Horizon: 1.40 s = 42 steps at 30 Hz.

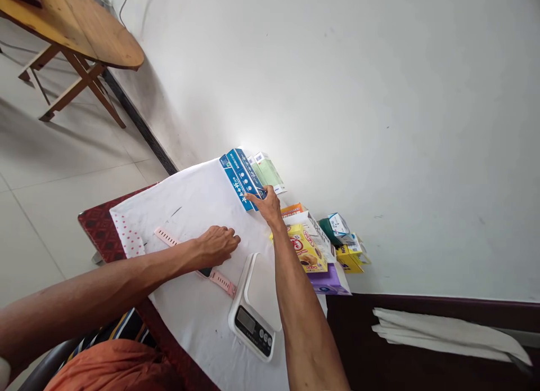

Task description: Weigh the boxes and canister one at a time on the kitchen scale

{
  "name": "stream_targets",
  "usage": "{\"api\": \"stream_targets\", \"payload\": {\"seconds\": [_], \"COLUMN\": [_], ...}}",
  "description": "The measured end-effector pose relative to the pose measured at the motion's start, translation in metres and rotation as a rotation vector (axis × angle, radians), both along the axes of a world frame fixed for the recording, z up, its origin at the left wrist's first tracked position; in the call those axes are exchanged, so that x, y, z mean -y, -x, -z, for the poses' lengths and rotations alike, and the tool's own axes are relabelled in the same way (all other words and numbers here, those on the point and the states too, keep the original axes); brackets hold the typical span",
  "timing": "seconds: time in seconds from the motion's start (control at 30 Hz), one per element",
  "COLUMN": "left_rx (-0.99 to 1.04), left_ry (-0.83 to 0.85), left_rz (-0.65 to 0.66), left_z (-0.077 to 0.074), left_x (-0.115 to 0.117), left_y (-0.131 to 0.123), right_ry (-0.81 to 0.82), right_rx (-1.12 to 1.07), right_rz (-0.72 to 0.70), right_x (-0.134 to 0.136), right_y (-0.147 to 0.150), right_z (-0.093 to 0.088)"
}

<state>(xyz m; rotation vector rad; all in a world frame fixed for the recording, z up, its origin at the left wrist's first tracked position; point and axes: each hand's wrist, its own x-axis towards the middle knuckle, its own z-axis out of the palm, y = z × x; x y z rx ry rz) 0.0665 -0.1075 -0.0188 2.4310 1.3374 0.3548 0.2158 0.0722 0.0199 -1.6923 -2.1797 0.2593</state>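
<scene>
My right hand reaches across the white cloth and its fingers grip the near end of a long blue box lying by the wall. A pale green box lies just beyond the blue ones. My left hand rests palm down with fingers curled on a pink watch strap, covering the watch body; the strap's other end sticks out to the left. A white kitchen scale sits under my right forearm.
A yellow snack box, a purple packet, a small white-blue box and other cartons crowd the wall side. A wooden table stands on the tiled floor at upper left. Folded white cloth lies on the dark surface at right.
</scene>
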Motion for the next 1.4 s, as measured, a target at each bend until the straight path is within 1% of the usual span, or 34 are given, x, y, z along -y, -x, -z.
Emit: {"api": "stream_targets", "payload": {"seconds": [0.1, 0.27, 0.4, 0.5, 0.7, 0.93, 1.4], "left_rx": [-0.004, -0.001, 0.002, -0.001, 0.013, 0.002, 0.004], "left_ry": [0.006, 0.013, 0.002, 0.001, 0.013, 0.013, 0.025], "left_rz": [0.003, -0.007, -0.011, -0.009, -0.004, -0.003, 0.002], "left_z": [-0.001, 0.001, 0.004, 0.004, -0.002, -0.004, -0.004], "left_x": [0.0, -0.001, -0.003, -0.003, 0.0, 0.002, 0.0], "left_y": [0.0, 0.0, -0.002, -0.002, 0.001, 0.0, 0.001], "right_ry": [0.029, 0.056, 0.056, 0.045, 0.065, 0.105, 0.046], "right_rx": [0.065, 0.152, 0.212, 0.248, 0.3, 0.314, 0.288], "right_rz": [-0.006, -0.015, -0.008, 0.007, 0.038, 0.021, -0.042], "right_x": [-0.006, -0.013, -0.014, -0.012, -0.01, -0.021, -0.032], "right_y": [0.003, 0.015, 0.023, 0.025, 0.015, 0.003, -0.001], "right_z": [-0.004, -0.005, -0.005, -0.006, -0.011, -0.012, -0.008]}}
